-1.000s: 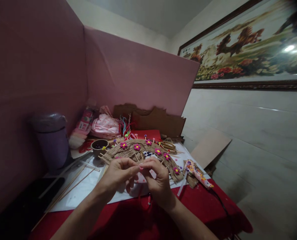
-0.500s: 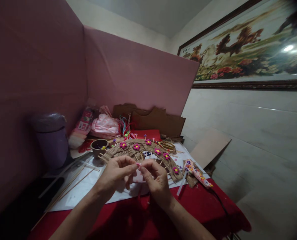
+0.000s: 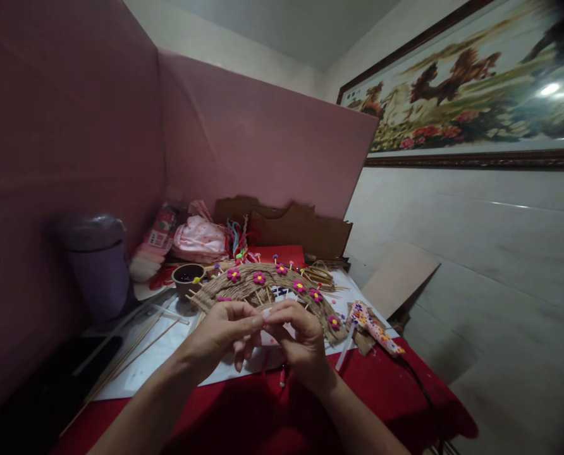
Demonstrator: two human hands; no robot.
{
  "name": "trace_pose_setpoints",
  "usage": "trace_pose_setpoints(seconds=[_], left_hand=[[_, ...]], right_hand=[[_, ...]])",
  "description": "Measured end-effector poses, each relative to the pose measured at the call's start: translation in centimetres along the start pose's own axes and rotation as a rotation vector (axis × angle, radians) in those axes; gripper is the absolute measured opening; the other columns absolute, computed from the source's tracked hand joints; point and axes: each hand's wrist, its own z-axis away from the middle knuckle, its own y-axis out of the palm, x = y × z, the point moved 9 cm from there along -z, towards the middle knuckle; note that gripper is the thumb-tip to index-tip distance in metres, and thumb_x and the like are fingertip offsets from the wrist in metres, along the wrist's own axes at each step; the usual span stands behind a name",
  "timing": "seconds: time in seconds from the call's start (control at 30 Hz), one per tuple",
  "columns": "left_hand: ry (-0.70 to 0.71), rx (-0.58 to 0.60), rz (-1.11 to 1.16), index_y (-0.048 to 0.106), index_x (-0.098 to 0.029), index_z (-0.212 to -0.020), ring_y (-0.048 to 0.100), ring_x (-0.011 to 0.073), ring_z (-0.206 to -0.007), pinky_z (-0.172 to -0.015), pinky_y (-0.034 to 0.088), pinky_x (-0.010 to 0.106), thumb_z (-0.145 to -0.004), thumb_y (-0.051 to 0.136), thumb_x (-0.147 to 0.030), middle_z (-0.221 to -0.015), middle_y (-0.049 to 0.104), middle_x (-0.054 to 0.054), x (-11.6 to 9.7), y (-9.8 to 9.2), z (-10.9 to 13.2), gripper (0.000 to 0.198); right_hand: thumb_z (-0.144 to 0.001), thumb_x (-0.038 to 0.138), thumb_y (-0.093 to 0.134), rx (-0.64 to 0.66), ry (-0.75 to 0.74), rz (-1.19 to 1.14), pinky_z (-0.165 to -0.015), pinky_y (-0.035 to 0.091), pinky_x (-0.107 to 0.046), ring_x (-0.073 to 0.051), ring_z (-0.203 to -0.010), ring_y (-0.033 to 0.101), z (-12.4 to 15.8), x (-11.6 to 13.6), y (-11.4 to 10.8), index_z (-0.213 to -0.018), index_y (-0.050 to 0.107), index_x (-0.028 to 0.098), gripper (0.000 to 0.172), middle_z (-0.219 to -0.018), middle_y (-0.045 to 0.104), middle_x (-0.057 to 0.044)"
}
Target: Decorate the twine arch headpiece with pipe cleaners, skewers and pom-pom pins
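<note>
My left hand point(image 3: 222, 335) and my right hand point(image 3: 298, 341) meet fingertip to fingertip above the table's front. Both pinch a small pink piece point(image 3: 265, 321) that is too small to name. Just behind them lies a curved arch of brown twine point(image 3: 263, 284) dotted with pink flowers point(image 3: 259, 278) and stuck through with thin wooden sticks. The arch rests on a white sheet point(image 3: 159, 357) over a red tablecloth point(image 3: 386, 392).
A small dark bowl point(image 3: 188, 276) and a purple lidded bin point(image 3: 99, 262) stand at left. Long wooden skewers point(image 3: 134, 351) lie on the sheet. A patterned strip point(image 3: 374, 330) lies at right. Pink bags point(image 3: 199, 239), brown cardboard point(image 3: 301, 227) and pink partition walls point(image 3: 263, 133) close the back.
Both hands have stayed together in the same spot, with only small shifts of the fingers around the pink piece.
</note>
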Motion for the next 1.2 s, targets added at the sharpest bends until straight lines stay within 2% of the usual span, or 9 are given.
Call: trace_pose_setpoints(seconds=[0.23,0.37,0.47,0.7,0.97,1.2], left_hand=[[-0.04,0.03,0.072,0.056,-0.012,-0.067,0.049,0.0068,-0.035,-0.031,0.036,0.016,-0.068,0.072,-0.036,-0.055,0.061,0.002,0.9,0.0,-0.2,0.029],[-0.082,0.071,0.156,0.055,-0.011,-0.064,0.045,0.0051,-0.031,-0.029,0.03,0.015,-0.067,0.072,-0.033,-0.053,0.058,0.001,1.2,0.4,-0.1,0.028],[-0.101,0.076,0.167,0.057,-0.01,-0.064,0.044,0.0054,-0.031,-0.029,0.029,0.015,-0.065,0.074,-0.033,-0.052,0.057,0.001,1.2,0.6,-0.1,0.029],[-0.125,0.079,0.132,0.057,-0.011,-0.063,0.045,0.0063,-0.03,-0.027,0.029,0.015,-0.064,0.074,-0.035,-0.049,0.057,0.001,1.6,0.5,0.0,0.03],[-0.158,0.092,0.102,0.056,-0.012,-0.059,0.041,0.006,-0.027,-0.024,0.025,0.015,-0.062,0.074,-0.033,-0.045,0.055,0.0,2.0,0.7,0.1,0.028],[-0.16,0.087,0.018,0.054,-0.013,-0.054,0.037,0.0046,-0.027,-0.025,0.021,0.015,-0.063,0.072,-0.035,-0.041,0.051,-0.001,2.0,0.7,0.1,0.03]], right_hand=[[-0.083,0.015,0.056,0.01,-0.025,0.13,-0.07,0.046,-0.03,-0.016,-0.078,0.057,0.3,0.6,0.5,-0.085,0.064,0.023,0.012,-0.083,0.06,-0.003],[-0.085,0.017,0.054,0.048,0.006,0.096,-0.072,0.045,-0.03,-0.015,-0.079,0.057,0.1,0.5,0.8,-0.085,0.063,0.021,0.009,-0.083,0.061,-0.003],[-0.083,0.02,0.058,0.049,0.021,0.088,-0.07,0.043,-0.029,-0.015,-0.076,0.055,0.0,0.5,0.8,-0.081,0.062,0.019,0.005,-0.079,0.06,-0.003],[-0.081,0.022,0.06,0.076,0.07,-0.002,-0.065,0.042,-0.028,-0.014,-0.07,0.053,0.0,-0.2,0.8,-0.075,0.062,0.018,0.008,-0.073,0.058,-0.002],[-0.077,0.022,0.064,0.116,0.101,-0.119,-0.066,0.042,-0.029,-0.014,-0.068,0.053,-0.3,-0.5,1.1,-0.07,0.064,0.018,0.009,-0.067,0.058,-0.001],[-0.076,0.024,0.066,0.186,0.219,-0.203,-0.064,0.043,-0.028,-0.014,-0.066,0.053,-0.3,-1.4,1.7,-0.07,0.064,0.017,0.01,-0.069,0.059,-0.002]])
